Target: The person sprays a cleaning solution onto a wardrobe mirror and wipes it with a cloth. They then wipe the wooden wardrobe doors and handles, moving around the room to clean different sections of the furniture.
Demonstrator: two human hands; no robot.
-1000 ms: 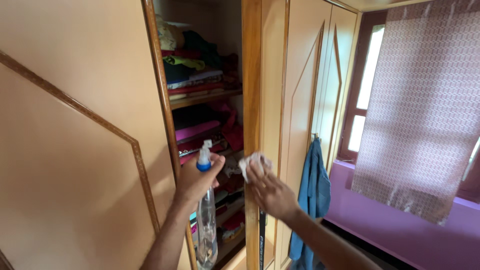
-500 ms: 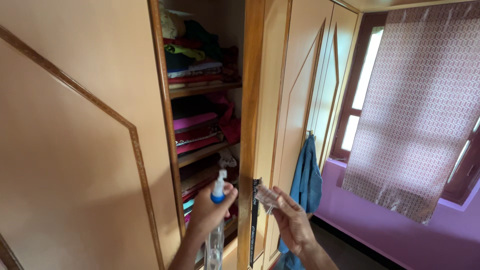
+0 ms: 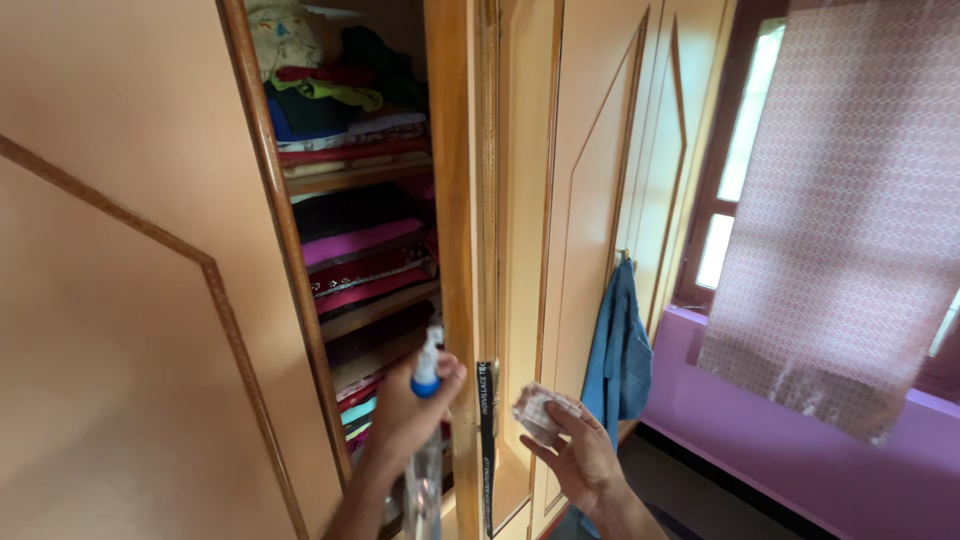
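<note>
Home bedroom: clothes-filled wardrobe (image 3: 350,200), curtained window (image 3: 760,150).

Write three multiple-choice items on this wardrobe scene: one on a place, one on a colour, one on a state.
1. Where does the blue garment hang?
A. On the closed wardrobe door
B. On the window
C. On a shelf

2. What colour is the spray bottle collar?
A. Red
B. Blue
C. Green

3. How is the left wardrobe door?
A. Shut
B. Removed
C. Swung open

Answers:
1. A, it hangs from the closed door's handle.
2. B, a blue ring sits under the white nozzle in the left hand.
3. C, folded clothes on shelves show; the right hand holds a crumpled cloth nearby.
</note>
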